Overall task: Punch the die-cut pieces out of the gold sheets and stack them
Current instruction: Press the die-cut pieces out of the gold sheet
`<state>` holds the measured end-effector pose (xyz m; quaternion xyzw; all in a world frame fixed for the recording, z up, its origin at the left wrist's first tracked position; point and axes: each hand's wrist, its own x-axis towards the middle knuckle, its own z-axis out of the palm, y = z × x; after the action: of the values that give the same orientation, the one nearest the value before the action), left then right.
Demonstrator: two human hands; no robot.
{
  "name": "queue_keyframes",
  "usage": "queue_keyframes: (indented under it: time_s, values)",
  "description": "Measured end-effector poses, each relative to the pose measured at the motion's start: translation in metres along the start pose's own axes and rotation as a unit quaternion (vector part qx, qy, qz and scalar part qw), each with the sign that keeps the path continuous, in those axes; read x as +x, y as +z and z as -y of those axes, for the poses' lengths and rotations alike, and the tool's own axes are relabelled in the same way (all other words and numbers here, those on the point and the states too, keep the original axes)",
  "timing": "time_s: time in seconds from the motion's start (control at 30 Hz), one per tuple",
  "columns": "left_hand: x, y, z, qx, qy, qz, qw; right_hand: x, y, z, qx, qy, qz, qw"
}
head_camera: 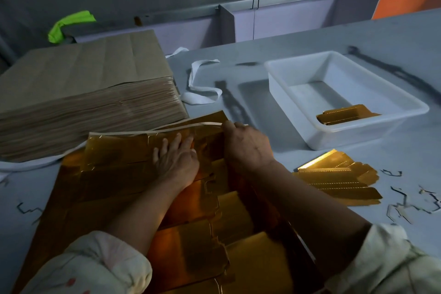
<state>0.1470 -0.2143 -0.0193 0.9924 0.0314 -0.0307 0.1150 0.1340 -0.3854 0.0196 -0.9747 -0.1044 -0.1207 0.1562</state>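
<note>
Several gold sheets (114,174) on grey table (393,38), L hand (176,162) flat on top, R hand (245,148) pinching far edge

I have the die-cut sheets (107,181) front-centre on the tabletop (358,38), the paper stack (83,83) behind-left, the tray (281,93) behind-right with punched pieces (343,114) in it, and a loose pile (338,176) just right.
</note>
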Motion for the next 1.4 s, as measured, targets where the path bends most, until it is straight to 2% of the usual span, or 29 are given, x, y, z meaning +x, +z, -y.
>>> queue_keyframes:
  time_s: [0.13,0.33,0.47,0.6,0.7,0.8,0.87,0.93,1.03,1.17,1.27,1.4]
  values:
    - [0.0,-0.002,-0.002,-0.002,-0.003,0.003,1.0,0.003,-0.007,-0.007,0.116,0.043,-0.021,0.992]
    - [0.001,-0.005,-0.001,-0.005,-0.009,0.017,1.0,0.011,-0.018,-0.016,0.265,0.153,-0.058,0.95]
    - [-0.001,-0.003,-0.004,-0.015,-0.012,0.002,1.0,0.01,-0.022,-0.02,0.317,0.171,-0.06,0.931]
    - [-0.001,-0.011,-0.006,-0.002,-0.029,-0.044,0.999,0.004,-0.019,-0.023,0.408,0.188,-0.052,0.892]
    - [-0.002,-0.027,-0.012,0.071,0.016,-0.122,0.99,0.002,-0.018,-0.027,0.445,0.191,-0.067,0.872]
    - [-0.003,-0.039,-0.027,0.035,0.089,-0.189,0.977,0.002,-0.018,-0.028,0.454,0.189,-0.072,0.868]
    - [-0.004,-0.039,-0.04,0.013,0.132,-0.201,0.971,0.0,-0.019,-0.027,0.444,0.179,-0.079,0.874]
    - [-0.005,-0.037,-0.052,0.003,0.158,-0.175,0.972,-0.001,-0.021,-0.024,0.44,0.171,-0.082,0.878]
    - [-0.001,-0.032,-0.061,0.015,0.17,-0.095,0.981,-0.003,-0.024,-0.023,0.447,0.163,-0.09,0.875]
    - [0.004,-0.023,-0.059,0.045,0.138,0.014,0.989,-0.002,-0.028,-0.03,0.464,0.162,-0.12,0.863]
    - [0.006,-0.014,-0.054,0.06,0.117,0.059,0.99,-0.002,-0.032,-0.034,0.499,0.174,-0.156,0.835]
    - [0.007,-0.004,-0.048,0.071,0.112,0.073,0.988,-0.003,-0.041,-0.035,0.554,0.193,-0.196,0.786]
